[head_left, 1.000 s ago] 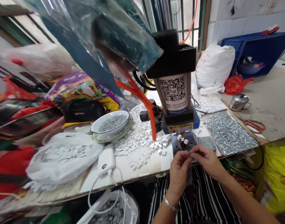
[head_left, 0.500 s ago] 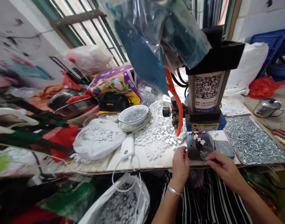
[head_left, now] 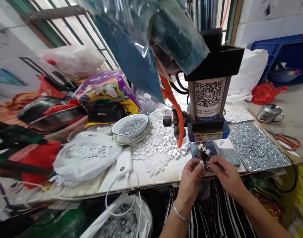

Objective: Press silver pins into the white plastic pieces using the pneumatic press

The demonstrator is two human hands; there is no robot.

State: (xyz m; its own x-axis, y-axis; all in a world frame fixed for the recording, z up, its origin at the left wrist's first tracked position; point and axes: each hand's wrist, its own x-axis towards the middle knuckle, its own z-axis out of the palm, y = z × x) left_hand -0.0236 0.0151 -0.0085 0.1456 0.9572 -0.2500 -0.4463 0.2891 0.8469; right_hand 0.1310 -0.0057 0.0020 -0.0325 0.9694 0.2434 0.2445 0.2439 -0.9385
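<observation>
My left hand point(head_left: 192, 175) pinches a small white plastic block point(head_left: 202, 163) between thumb and fingertips, just in front of the press. Close beside it, my right hand point(head_left: 225, 173) has thumb and fingers pressed together, their tips almost touching the block. What they hold is too small to make out; it may be a thin metal pin. Behind both hands is the blue base of a pneumatic press point(head_left: 208, 130), with several white blocks point(head_left: 204, 149) lying on it. A tray point(head_left: 264, 169) full of short metal pins point(head_left: 257, 145) lies to the right.
Loose white blocks point(head_left: 160, 145) spread left of the press. A bowl of pins point(head_left: 132, 125), a white power bank point(head_left: 124, 162) with a cable and a plastic bag of blocks point(head_left: 87, 153) stand further left. Scissors point(head_left: 287, 141) and a metal mug point(head_left: 269, 113) lie right. An open sack point(head_left: 145, 215) hangs below.
My left hand has come up from the table beside the press base and now shows a white block in its fingers. My right hand has moved in towards it. The camera view has shifted.
</observation>
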